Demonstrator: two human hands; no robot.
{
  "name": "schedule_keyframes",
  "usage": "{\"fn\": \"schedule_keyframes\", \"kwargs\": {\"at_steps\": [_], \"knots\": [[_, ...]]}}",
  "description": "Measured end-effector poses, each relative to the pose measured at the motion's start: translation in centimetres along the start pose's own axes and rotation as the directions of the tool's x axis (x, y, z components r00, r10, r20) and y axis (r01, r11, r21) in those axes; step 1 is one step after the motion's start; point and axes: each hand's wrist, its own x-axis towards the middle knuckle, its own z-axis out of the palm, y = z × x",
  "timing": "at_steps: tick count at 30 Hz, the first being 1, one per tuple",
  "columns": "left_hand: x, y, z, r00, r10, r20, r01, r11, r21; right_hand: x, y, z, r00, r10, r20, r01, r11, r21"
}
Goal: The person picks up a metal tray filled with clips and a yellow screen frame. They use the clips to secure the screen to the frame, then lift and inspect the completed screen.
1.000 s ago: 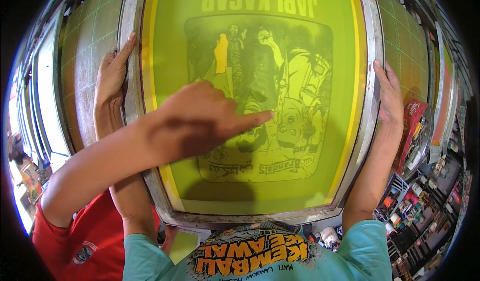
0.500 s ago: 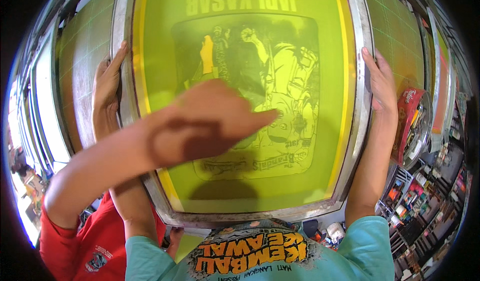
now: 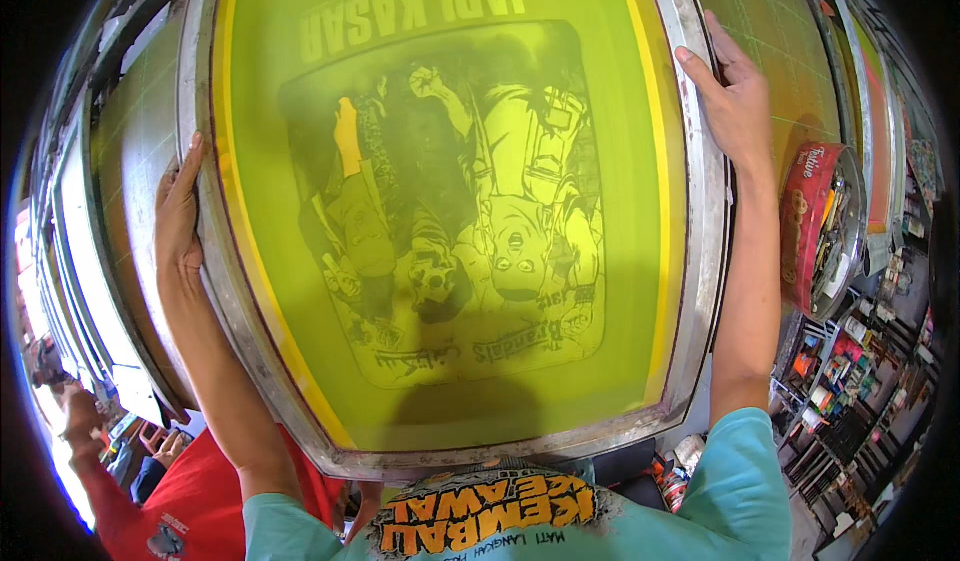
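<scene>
I hold up a large screen-printing frame (image 3: 700, 221) with a grey metal rim and a yellow-green mesh (image 3: 450, 211) that bears a dark cartoon stencil. My left hand (image 3: 178, 211) grips the frame's left edge, fingers along the rim. On the right edge, high up, my right hand (image 3: 735, 101) clasps the rim. The screen fills most of the view and hides what lies behind it.
A person in a red shirt (image 3: 190, 501) stands at the lower left beside me. A round red tin (image 3: 815, 226) full of small items sits at the right, above shelves of small containers (image 3: 840, 381). More framed screens (image 3: 110, 211) lean at the left.
The other person's hand that pointed at the stencil has withdrawn from the screen. The frame has come closer to my face and now fills more of the view.
</scene>
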Motion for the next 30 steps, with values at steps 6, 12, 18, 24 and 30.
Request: {"fn": "schedule_keyframes", "kwargs": {"at_steps": [6,12,18,24,30], "knots": [[-0.2,0.4,0.2,0.999,-0.034,-0.011,0.034,0.999,-0.019,0.2,0.2,-0.1,1.0,0.019,-0.014,-0.018,0.999,0.04],[0.2,0.0,0.0,0.999,-0.009,-0.034,0.009,1.0,0.004,0.0,-2.3,0.5,0.999,-0.054,0.006,0.053,0.991,0.124],[-0.3,0.6,0.5,0.998,-0.009,-0.059,0.011,0.999,0.035,0.0,-0.9,0.1,0.998,0.065,-0.014,-0.065,0.997,0.031],[-0.4,0.6,0.3,0.999,0.006,-0.044,-0.003,0.998,0.056,0.1,-1.6,1.0,0.998,-0.037,-0.06,0.048,0.98,0.194],[0.2,0.0,0.0,0.999,0.001,-0.053,0.001,0.999,0.034,0.0,0.1,-0.1,0.999,0.025,-0.029,-0.023,0.997,0.07]]}}
